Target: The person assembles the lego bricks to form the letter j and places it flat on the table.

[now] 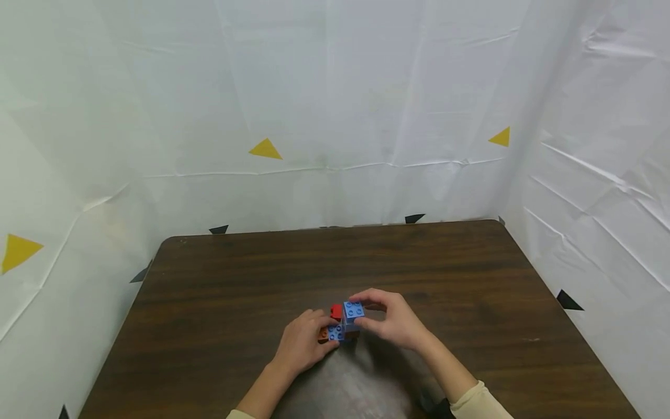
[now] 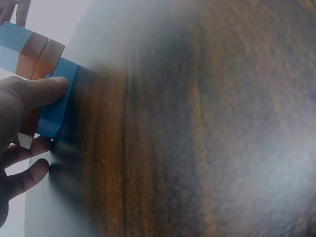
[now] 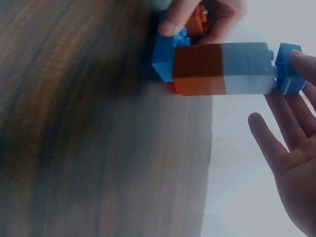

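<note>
My left hand (image 1: 305, 339) grips the blue base brick (image 3: 164, 58), likely for bracing; my right hand (image 1: 391, 319) pinches a four-stud blue brick (image 1: 353, 310).

Smooth plastic is seen here in the bricks (image 3: 210, 69), cleanly moulded, flat faces and all! Dark wood grain is displayed across the bench (image 1: 235, 273), and light is being caught there in a hazy sheen! The sheeting (image 1: 335, 93) is sharply creased, paper-like; plain matt cloth is shown by the sleeve (image 1: 478, 400).
</note>
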Available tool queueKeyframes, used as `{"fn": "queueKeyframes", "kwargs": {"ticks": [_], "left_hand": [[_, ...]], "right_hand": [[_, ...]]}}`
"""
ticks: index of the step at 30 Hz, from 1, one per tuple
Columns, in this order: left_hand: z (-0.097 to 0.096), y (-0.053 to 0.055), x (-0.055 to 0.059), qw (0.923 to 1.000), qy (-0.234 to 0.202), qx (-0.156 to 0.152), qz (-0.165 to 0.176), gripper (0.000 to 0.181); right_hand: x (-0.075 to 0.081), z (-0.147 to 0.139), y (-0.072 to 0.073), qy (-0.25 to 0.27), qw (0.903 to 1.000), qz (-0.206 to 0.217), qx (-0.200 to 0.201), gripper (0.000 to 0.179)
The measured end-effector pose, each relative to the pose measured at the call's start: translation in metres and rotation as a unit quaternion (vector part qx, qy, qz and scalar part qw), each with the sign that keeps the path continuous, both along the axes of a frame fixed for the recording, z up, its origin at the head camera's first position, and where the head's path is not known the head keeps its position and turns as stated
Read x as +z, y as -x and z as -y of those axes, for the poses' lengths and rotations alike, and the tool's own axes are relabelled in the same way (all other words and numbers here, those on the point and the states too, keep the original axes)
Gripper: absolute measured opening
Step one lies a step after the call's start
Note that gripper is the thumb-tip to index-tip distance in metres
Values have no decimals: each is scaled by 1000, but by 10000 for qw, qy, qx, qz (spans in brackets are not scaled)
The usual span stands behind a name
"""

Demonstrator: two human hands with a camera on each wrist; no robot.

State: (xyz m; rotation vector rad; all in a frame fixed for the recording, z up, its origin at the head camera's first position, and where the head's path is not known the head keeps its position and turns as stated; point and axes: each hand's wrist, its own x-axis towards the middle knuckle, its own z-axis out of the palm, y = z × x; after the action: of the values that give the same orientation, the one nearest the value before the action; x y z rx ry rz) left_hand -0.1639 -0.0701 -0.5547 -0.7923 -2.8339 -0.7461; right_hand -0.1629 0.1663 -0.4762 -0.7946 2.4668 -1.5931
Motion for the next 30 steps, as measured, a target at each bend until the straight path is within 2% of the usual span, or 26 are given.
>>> {"fn": "queueKeyframes", "kwargs": {"ticks": [4,16,23,30], "left_hand": [[0,0,-1,10000,26,14,-3,38],[-1,1,-1,10000,14,30,19,38],[-1,1,1,10000,18,33,28,38],[-1,0,1,10000,-27,10,45,37]], "right_hand": [[-2,1,-1,-54,9997,-207,86,36],[-2,1,-1,-150,9989,-431,46,37],[2,-1,-4,-193,9991,-371,-3,41],[4,-2,-4,-122,9985,-533,65,35]]}}
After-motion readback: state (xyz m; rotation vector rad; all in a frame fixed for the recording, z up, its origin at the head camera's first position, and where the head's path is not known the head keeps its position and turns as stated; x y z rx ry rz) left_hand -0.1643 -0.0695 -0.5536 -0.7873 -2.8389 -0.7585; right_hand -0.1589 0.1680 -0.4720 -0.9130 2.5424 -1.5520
